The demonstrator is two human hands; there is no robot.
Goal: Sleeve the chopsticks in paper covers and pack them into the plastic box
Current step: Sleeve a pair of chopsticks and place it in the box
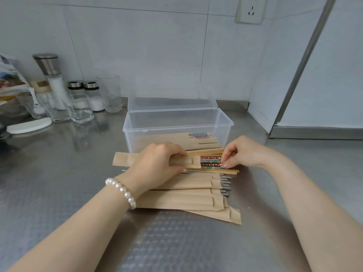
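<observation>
A clear plastic box (177, 122) stands open on the steel counter, with several sleeved chopsticks (198, 136) lying in it. Just in front of it my left hand (157, 163) presses down on a brown paper cover (125, 159) and holds it. Patterned chopsticks (210, 161) stick out of the cover's right end, and my right hand (241, 152) pinches their ends. Bare wooden chopsticks (216, 171) lie alongside. Nearer to me is a stack of paper covers (188, 199), with grey metal chopstick ends (225, 185) showing at its right.
At the back left stand a grinder (50, 75), two shakers (86, 95), glasses (109, 93) and a white lid (29, 125). A tiled wall runs behind the box, with a socket (251, 9) high up. A steel-edged panel (294, 75) rises at the right.
</observation>
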